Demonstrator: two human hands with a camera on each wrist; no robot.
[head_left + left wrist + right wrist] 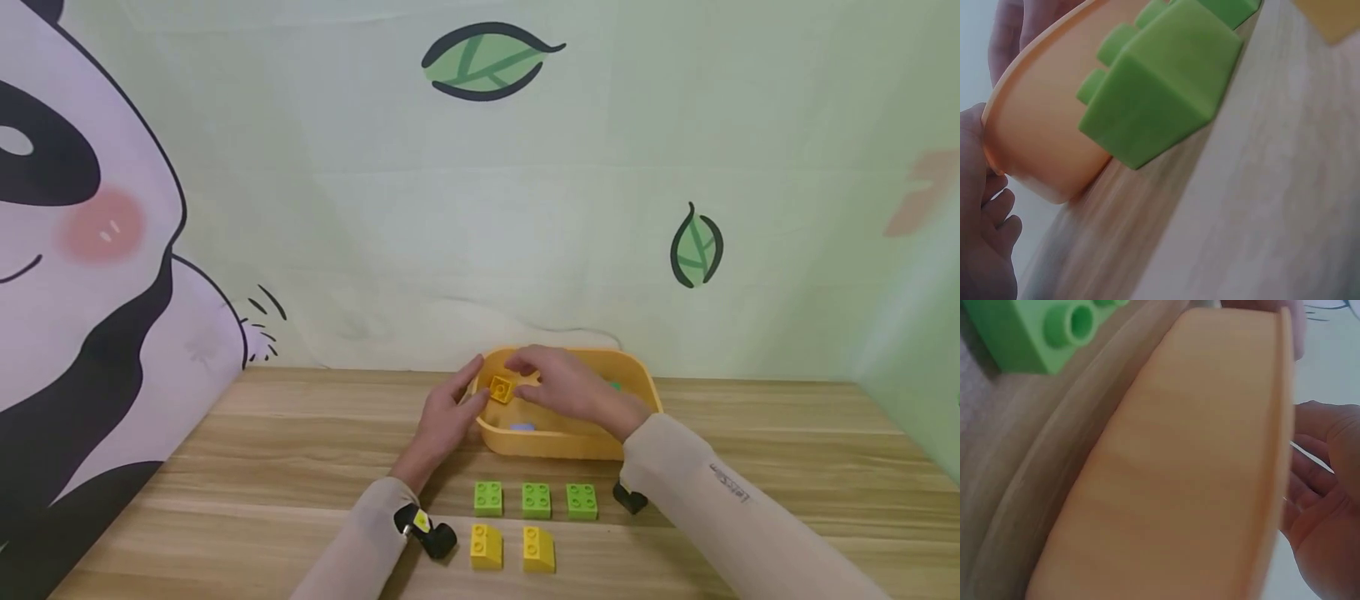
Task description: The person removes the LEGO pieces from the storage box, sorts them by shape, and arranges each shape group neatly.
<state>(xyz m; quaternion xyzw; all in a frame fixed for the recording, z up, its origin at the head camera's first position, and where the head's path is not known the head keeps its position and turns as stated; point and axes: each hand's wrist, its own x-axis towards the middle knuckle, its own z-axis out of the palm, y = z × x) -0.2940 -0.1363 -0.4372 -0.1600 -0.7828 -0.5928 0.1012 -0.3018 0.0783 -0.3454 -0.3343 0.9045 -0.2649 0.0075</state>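
Yellow brick [501,389] lies in the orange bin [558,446], seen from the head, between the two hands: just beside the thumb of the left hand [441,417] and just left of the right hand's thumb. Whether either thumb touches it, I cannot tell. The left hand grasps the bin's left edge, thumb at the rim. The right hand [566,387] reaches in over the near edge, released, with thumb and forefinger spread apart and bare bin floor below them. A blue piece [522,427] sits below the right hand by the near wall; a green piece [615,386] shows behind its wrist. Nearer than both hands, three green bricks [536,500] stand in a row on the surface [262,483], with two sloped yellow bricks [512,548] in front, gaps between them all. Left of the left hand the surface runs open; behind the hands the bin's far edge stands close to the printed backdrop [600,208].

From the left wrist, a green brick stands large right of the left hand, partly covering the bin's wall.

From the right wrist, the bin's long wall and rim fill the space left of the right hand, whose fingers bend loosely beyond the edge.
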